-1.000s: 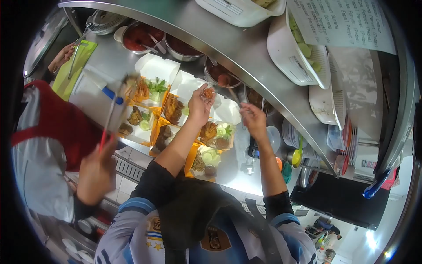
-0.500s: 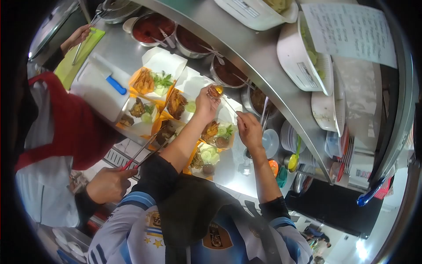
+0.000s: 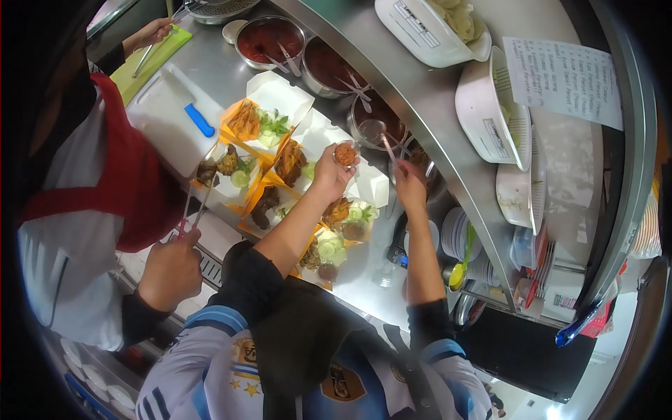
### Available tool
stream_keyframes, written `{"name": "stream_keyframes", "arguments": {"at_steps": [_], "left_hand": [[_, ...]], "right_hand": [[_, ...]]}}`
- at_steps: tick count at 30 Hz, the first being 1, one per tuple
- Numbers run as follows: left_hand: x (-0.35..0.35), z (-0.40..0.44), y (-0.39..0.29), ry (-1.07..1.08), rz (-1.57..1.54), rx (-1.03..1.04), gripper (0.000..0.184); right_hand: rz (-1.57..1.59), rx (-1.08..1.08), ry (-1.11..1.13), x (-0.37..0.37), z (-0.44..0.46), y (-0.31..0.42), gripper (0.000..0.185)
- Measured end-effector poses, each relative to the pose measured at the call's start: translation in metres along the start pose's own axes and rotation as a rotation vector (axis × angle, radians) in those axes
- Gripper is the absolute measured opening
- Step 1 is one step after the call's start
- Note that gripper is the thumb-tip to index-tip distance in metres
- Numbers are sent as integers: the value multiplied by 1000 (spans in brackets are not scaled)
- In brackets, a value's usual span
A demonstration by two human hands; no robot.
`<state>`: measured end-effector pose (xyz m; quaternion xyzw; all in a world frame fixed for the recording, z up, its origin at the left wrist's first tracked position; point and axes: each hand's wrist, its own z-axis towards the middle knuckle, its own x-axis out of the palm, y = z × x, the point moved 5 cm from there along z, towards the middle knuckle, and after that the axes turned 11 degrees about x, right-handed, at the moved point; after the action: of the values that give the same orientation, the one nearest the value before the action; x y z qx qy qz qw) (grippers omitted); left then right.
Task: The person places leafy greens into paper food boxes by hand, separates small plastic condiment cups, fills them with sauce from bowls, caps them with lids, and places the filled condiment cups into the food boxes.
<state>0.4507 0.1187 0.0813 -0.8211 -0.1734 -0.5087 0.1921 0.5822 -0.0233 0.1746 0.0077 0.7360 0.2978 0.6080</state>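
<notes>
My left hand [image 3: 332,179] is closed around a small clear cup [image 3: 345,155] of orange-red sauce, above the open food boxes. My right hand [image 3: 410,183] grips the handle of a spoon [image 3: 386,144], which points toward a pot of dark red sauce [image 3: 378,115] under the shelf edge. Whether the spoon's bowl is in the sauce, I cannot make out. Below my hands, white takeaway boxes [image 3: 367,185] with orange liners hold fried chicken [image 3: 290,165], cucumber slices [image 3: 331,246] and green leaves.
At left, a co-worker's hand [image 3: 169,271] holds red-handled tongs on a piece of meat [image 3: 207,171]. A blue-handled knife [image 3: 199,120] lies on a white cutting board [image 3: 159,119]. A steel shelf [image 3: 430,119] with white baskets [image 3: 490,115] overhangs the pots. Plates [image 3: 458,234] are stacked right.
My right hand has moved up with the spoon, from beside the cup to the sauce pots. My left hand still holds the cup, now tilted toward me. The co-worker's tongs have shifted to another box.
</notes>
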Motion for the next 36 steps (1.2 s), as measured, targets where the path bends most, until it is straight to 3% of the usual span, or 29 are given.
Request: {"name": "stream_keyframes", "arguments": {"at_steps": [1,3,7,9,10,12,16,19,20,22,26,36], "left_hand": [[-1,-6,-3,-25,13,8,30],[-2,-14,-5,-49,15,8,30],[-12,-24,-8,-118,30,69,29],[-11,-29,-10,-165,5,105,29],[-9,-30,-12,-214,-22,142,29],[-6,-30,-9,-244,-61,173,29],[-1,-24,-2,-323,-119,265,28],[5,-17,3,-277,-111,259,29],[6,-14,3,-277,-104,254,29],[9,-9,5,-244,-116,258,30],[10,-6,8,-206,-96,240,30],[2,-7,6,-126,-79,162,29]], "right_hand": [[3,4,-6,2,11,4,29],[-331,-224,7,12,25,26,31],[-170,-463,-122,32,45,12,19],[200,63,248,42,54,-13,20],[199,60,246,35,47,-10,20],[631,366,368,19,17,-9,29],[755,439,195,-2,-33,-2,27],[589,83,86,-6,-61,8,20],[593,89,82,-3,-67,3,20],[88,-361,-110,-6,-89,24,19],[-32,-313,-137,-4,-108,32,18],[24,-336,-92,-5,-98,26,20]]}}
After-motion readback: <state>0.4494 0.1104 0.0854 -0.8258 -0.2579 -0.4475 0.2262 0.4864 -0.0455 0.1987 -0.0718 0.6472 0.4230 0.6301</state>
